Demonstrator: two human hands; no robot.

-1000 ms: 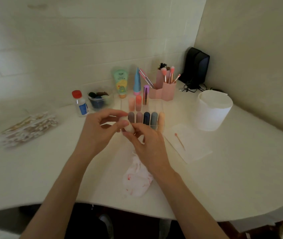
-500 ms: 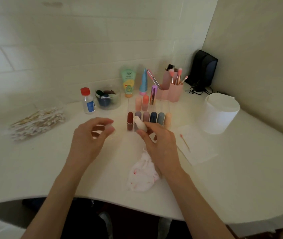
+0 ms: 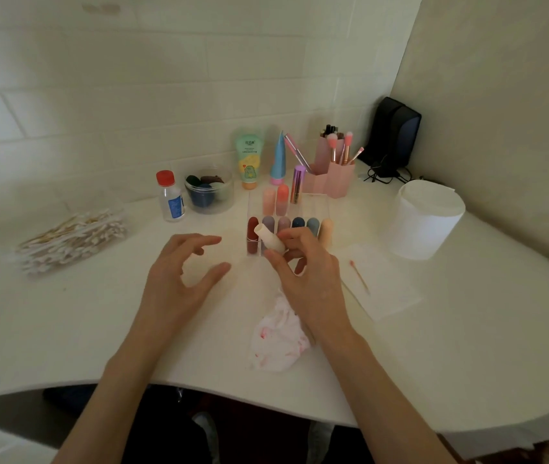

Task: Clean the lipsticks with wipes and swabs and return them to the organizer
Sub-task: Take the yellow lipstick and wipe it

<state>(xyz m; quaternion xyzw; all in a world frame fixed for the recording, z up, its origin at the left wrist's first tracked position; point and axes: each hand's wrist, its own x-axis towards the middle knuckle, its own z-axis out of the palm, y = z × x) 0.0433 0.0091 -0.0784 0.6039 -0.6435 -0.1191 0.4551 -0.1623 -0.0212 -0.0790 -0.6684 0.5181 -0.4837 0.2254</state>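
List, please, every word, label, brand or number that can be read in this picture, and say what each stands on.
No text can be read as it stands.
Green tube: dark print across the top of its label and finer lines below, too blurred to read.
Small bottle with a red cap: blue label, its print too small to read.
Nothing else in view shows writing.

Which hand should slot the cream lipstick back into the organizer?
Right. The right hand grips the cream lipstick close to the organizer. The left hand is empty, with its fingers spread, and it is further off.
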